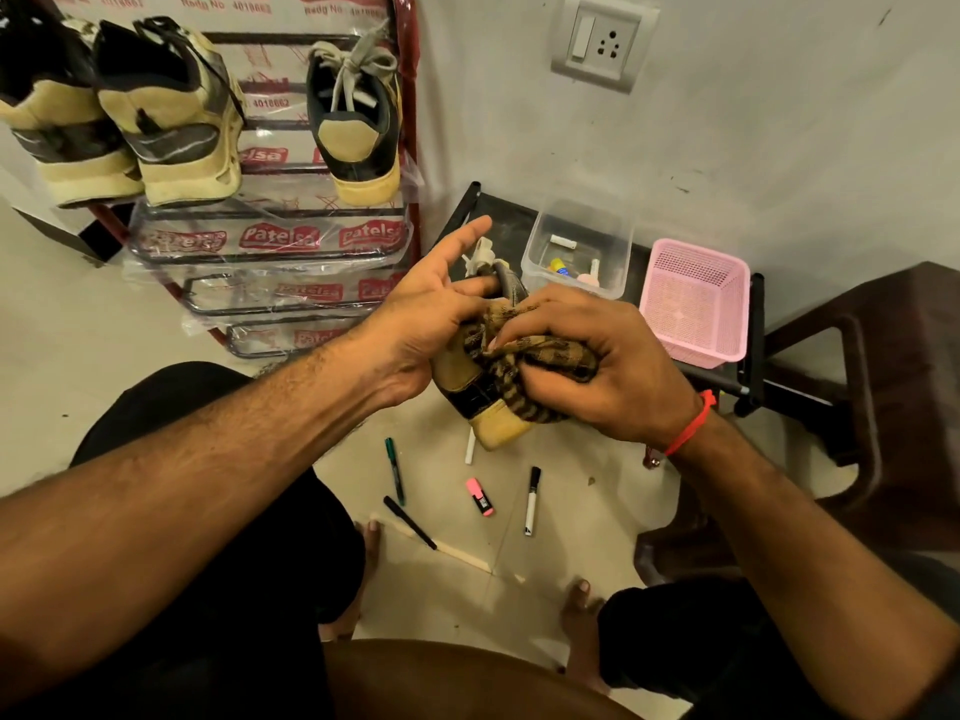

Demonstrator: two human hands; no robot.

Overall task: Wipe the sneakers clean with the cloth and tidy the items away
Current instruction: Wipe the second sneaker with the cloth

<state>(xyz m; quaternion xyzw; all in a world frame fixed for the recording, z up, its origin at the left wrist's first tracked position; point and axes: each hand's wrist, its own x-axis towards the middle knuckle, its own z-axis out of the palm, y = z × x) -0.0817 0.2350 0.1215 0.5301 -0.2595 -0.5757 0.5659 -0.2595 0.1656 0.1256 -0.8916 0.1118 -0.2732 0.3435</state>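
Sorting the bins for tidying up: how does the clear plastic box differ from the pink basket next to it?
The clear plastic box has solid see-through walls; the pink basket is opaque pink mesh with many small holes. The clear plastic box already holds a few small items, while the pink basket looks empty. The pink basket sits to the right, nearer the dark chair. Both are open-topped, roughly rectangular, and stand on the same low black rack.

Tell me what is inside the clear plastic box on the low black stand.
The clear plastic box holds a white tube, something yellow and blue and a pale pink item. Its front wall blurs the rest.
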